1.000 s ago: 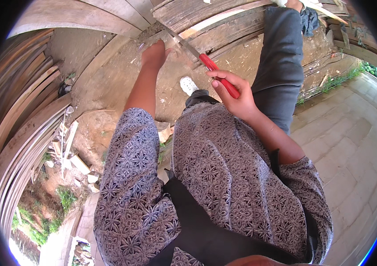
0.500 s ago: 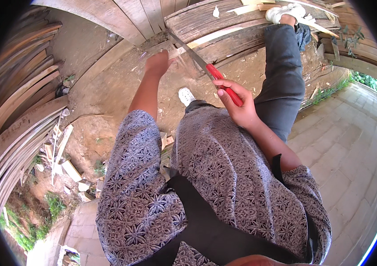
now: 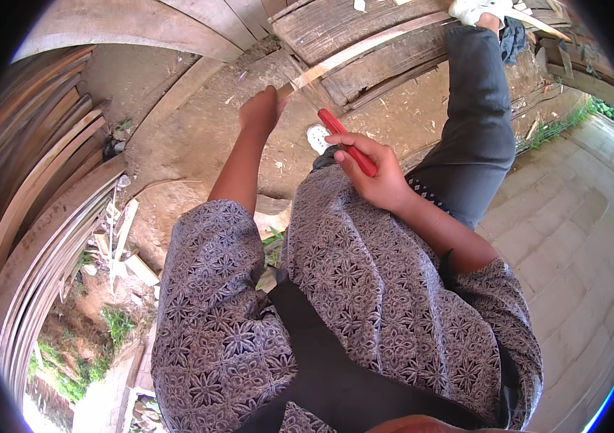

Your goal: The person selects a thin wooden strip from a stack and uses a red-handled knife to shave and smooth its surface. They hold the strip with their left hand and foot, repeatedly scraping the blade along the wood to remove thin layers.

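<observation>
Both hands have drawn closer in since a moment ago. Right hand (image 3: 379, 180) is closed around the red-handled knife (image 3: 347, 141); left hand (image 3: 262, 112) pinches a thin wooden strip (image 3: 305, 78) — probably light, springy, splintery — best held near the cut.

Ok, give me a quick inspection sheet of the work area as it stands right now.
Surface: bare dirt ground with small chips, weathered planks across the top.
Job's things: thin pale strip held at its near end; red-handled knife, blade toward the strip, blade mostly hidden.
Clutter: wood offcuts at the left, white sandal on the dirt.
Hands: left hand grips the strip; right hand closed round the knife handle.
Cables: nothing seen.
Surroundings: stacked long boards on the left, paved blocks on the right, grass beyond.
</observation>
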`<control>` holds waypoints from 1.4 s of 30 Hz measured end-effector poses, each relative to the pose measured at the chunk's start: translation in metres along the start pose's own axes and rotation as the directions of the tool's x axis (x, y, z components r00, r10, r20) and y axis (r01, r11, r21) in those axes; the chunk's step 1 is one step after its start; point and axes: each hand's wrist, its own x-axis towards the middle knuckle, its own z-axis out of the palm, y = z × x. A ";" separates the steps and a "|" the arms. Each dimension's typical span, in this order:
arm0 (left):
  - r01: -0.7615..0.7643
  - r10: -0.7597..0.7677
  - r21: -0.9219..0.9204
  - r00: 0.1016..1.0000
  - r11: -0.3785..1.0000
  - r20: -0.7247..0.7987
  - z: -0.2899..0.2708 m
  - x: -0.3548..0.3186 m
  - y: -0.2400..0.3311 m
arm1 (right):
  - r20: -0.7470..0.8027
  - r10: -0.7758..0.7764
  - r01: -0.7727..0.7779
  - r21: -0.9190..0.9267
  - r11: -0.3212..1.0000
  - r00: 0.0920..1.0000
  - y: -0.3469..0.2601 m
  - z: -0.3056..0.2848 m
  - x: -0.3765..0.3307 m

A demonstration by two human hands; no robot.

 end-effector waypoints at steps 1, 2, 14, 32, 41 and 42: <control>0.012 -0.012 -0.005 1.000 1.000 0.008 0.001 0.000 -0.001 | 0.022 0.029 -0.029 0.002 1.000 0.999 -0.005 -0.001 0.001; 0.006 -0.006 0.010 1.000 1.000 -0.006 0.007 -0.001 -0.004 | 0.010 0.031 -0.031 0.026 0.999 0.999 -0.004 0.000 0.001; -0.047 0.046 -0.040 0.998 0.998 -0.031 -0.002 -0.003 0.004 | 0.056 0.006 -0.007 0.017 1.000 0.998 -0.021 -0.004 -0.008; -0.084 0.084 0.016 0.995 0.996 -0.047 0.015 0.019 -0.007 | -0.035 0.000 -0.001 -0.043 0.999 0.999 -0.043 -0.058 -0.086; -0.009 0.010 0.040 1.000 0.999 -0.011 0.007 0.023 0.018 | -0.105 -0.153 0.158 0.035 0.987 0.983 0.026 -0.024 0.022; -0.013 0.013 0.033 1.000 0.999 -0.010 0.005 0.022 0.019 | -0.111 -0.170 0.175 0.039 0.984 0.979 0.032 -0.017 0.033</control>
